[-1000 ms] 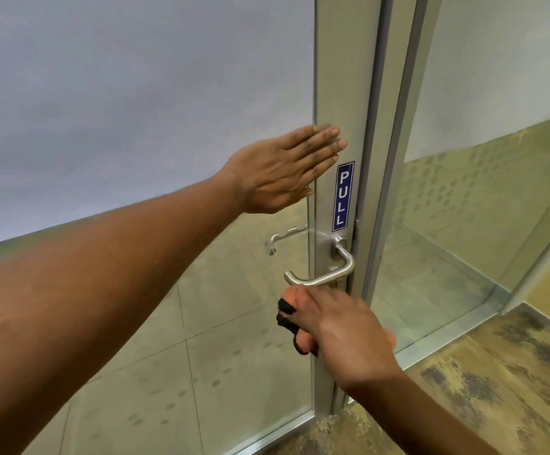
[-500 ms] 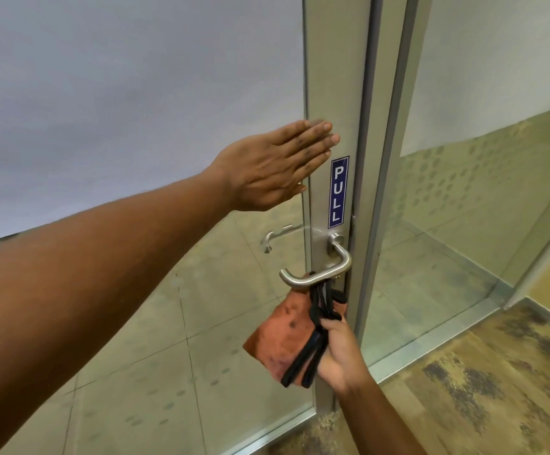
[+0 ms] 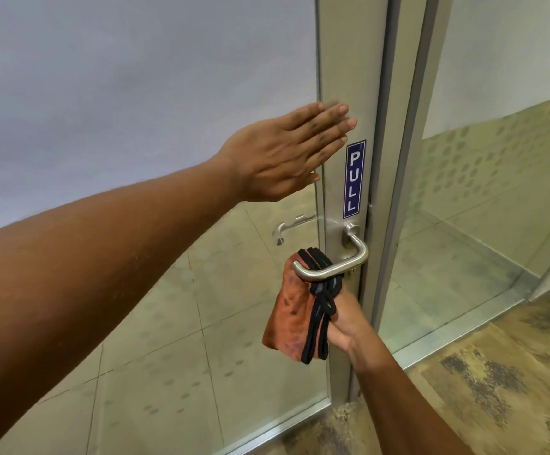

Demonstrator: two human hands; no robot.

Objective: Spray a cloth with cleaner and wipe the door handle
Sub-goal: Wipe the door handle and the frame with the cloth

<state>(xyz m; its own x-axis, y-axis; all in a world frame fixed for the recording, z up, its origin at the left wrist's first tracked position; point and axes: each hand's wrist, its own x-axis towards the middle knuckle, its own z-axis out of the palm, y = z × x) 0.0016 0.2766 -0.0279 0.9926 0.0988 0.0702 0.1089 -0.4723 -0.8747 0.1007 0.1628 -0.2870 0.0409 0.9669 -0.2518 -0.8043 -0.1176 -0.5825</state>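
Note:
A brushed-metal lever door handle [image 3: 339, 269] juts from the grey door frame [image 3: 349, 77] under a blue PULL sticker [image 3: 354, 178]. An orange cloth with black edging [image 3: 295, 311] is looped behind and over the handle's bar and hangs below it. My right hand [image 3: 344, 323] grips the cloth just under the handle. My left hand [image 3: 286, 152] lies flat with fingers straight against the glass and the frame's edge, above the handle. No cleaner bottle is in view.
The door is glass with a frosted upper panel [image 3: 136, 77]; a second handle [image 3: 291, 224] shows through it on the far side. A fixed glass panel [image 3: 480, 192] stands to the right. Mottled carpet [image 3: 496, 389] covers the floor on my side.
My right hand has gone from bunching the cloth below the handle to holding it threaded over the bar, with the cloth now hanging open. My left hand has stayed flat on the door.

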